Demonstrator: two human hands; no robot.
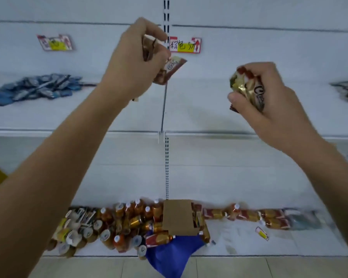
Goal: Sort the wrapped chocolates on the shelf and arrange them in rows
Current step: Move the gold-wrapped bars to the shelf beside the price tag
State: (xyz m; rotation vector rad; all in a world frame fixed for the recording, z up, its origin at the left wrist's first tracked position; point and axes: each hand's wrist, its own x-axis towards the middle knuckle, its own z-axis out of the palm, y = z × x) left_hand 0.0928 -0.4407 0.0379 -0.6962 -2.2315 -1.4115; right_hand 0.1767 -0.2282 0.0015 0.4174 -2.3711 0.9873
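The white shelf (209, 109) is filling most of the view; its middle board is carrying a loose pile of blue packets (36, 89) at the far left, well apart from both hands; at the far right edge another pile is showing, too blurred to name. On the bottom board a heap of bottles and packets (117, 223) is lying, with a cardboard box (179, 216) standing among it and a blue bag (173, 255) hanging over the front edge. The left hand (133, 63) is hovering above the middle board, its fingers curling round some brown wrapped chocolates (172, 70); one of them is sticking out below the fingers. The right hand (269, 97) is hovering to the right, gripping a bunch of gold wrapped chocolates (247, 87) between the curled fingers and the thumb. A price label (185, 45) is hanging on the back wall just beside the left hand; a second label (55, 42) is hanging further left.
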